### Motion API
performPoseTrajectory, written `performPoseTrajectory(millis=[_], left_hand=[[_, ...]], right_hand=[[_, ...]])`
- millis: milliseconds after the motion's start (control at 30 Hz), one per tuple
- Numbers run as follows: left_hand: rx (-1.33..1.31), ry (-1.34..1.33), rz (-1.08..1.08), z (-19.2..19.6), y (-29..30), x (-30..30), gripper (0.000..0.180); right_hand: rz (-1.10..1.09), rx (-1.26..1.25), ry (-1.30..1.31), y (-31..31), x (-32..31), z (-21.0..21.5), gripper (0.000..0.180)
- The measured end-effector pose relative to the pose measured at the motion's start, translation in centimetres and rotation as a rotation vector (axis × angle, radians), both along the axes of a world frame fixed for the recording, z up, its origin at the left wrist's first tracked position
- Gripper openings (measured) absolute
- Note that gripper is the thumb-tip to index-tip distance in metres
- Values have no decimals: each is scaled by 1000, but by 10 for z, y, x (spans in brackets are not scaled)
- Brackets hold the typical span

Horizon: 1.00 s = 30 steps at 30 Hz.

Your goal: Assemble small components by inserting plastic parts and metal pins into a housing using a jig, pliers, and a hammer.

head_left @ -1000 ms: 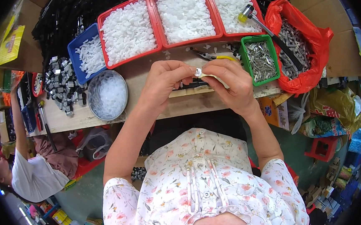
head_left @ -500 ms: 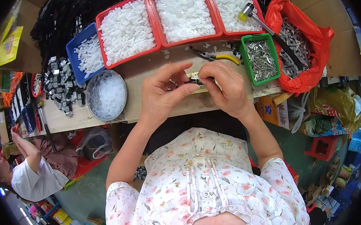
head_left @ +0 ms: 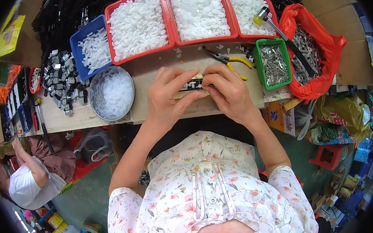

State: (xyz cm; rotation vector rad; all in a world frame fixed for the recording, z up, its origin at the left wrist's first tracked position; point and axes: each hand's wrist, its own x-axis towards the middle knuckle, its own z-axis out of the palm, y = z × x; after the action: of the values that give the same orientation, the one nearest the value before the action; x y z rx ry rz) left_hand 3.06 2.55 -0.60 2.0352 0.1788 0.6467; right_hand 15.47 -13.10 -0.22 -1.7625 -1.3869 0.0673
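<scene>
Between my two hands is a short dark strip-like part with white pieces along it and pale edges (head_left: 191, 85), its exact kind partly hidden by fingers. My left hand (head_left: 166, 93) grips its left end, with the thumb below and the fingers above. At the other end, the fingertips of my right hand (head_left: 230, 95) pinch together on it; whether they also hold a small piece cannot be seen. Both hands are over the front of the wooden bench (head_left: 148, 72). Just behind my right hand lie pliers with yellow handles (head_left: 241, 60).
Red trays (head_left: 145, 54) of white plastic pieces stand at the back. Left are a blue tray (head_left: 73, 50), a metal bowl (head_left: 132, 96) and dark blocks (head_left: 63, 82). Right are a green basket (head_left: 259, 66) of metal pins, a mallet (head_left: 262, 15) and a red bag (head_left: 332, 46). Another person (head_left: 30, 183) sits left.
My hands have drawn slightly apart, so more of the dark strip shows between them. My right fingers have shifted along it. The whole bench view has moved slightly.
</scene>
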Motion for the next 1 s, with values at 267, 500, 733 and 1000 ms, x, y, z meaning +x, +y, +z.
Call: performPoseTrajectory(millis=[267,500,733,1000], left_hand=[[505,18,71,-17,-4,-20,37],[561,-2,84,-26,-11,-22,35],[634,-24,56,-29,-12,-19,34],[632,-63,51,-34,-10,-18,33]], right_hand=[[-40,-230,-144,3,-2,-8,14],[5,-237,-177,7,1,-3,11],[54,-344,-248,12,10,1,10],[64,-349,-110,13,15,3,18]])
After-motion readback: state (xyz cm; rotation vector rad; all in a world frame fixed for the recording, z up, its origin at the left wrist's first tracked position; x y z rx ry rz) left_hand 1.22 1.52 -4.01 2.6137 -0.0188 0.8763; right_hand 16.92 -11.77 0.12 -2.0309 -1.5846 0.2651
